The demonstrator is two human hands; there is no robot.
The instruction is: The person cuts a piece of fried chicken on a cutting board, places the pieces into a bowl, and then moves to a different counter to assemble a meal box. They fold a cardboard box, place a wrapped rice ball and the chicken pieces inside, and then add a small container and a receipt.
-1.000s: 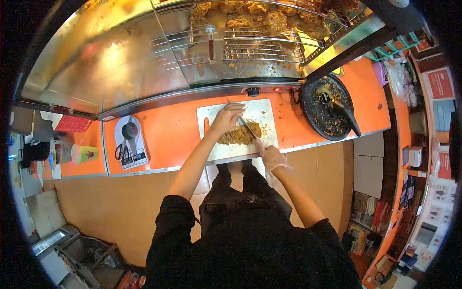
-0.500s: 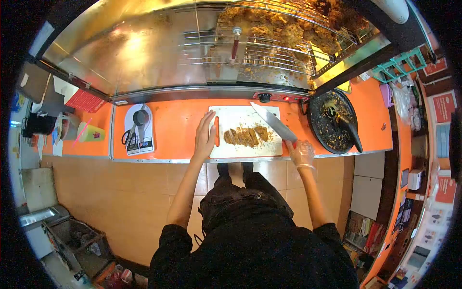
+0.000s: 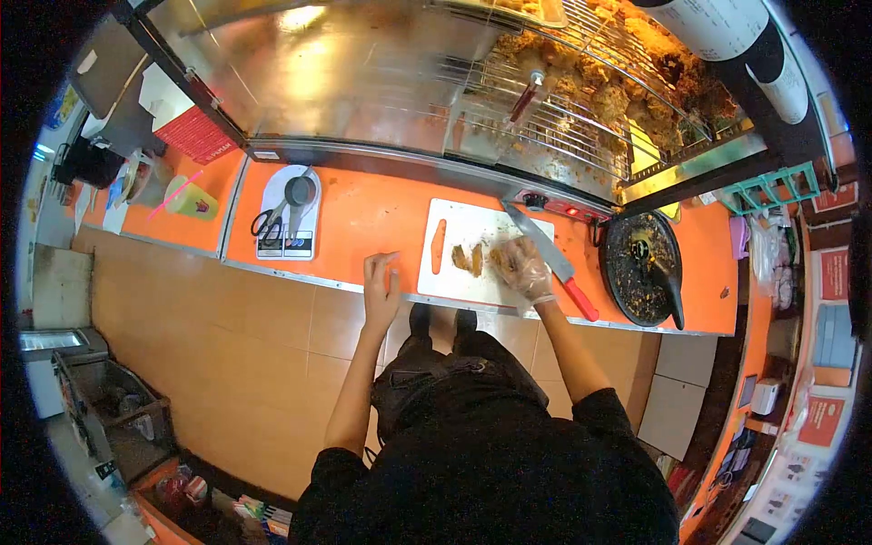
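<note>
I watch the gloved right hand (image 3: 524,265) curl its fingers around fried cutlet pieces (image 3: 465,258) on the white cutting board (image 3: 472,222) (the knife (image 3: 548,252) lies just beside it). The left hand (image 3: 381,286) rests slack and empty at the orange counter (image 3: 363,218) edge.

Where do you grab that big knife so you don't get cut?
By the red handle, coming from the right. The knife lies flat and aslant: its blade points up and left across the white cutting board, while the handle sticks out over the orange counter toward the near edge, with nothing on it. The gloved right hand sits right beside the blade, so that end is crowded and sharp.
</note>
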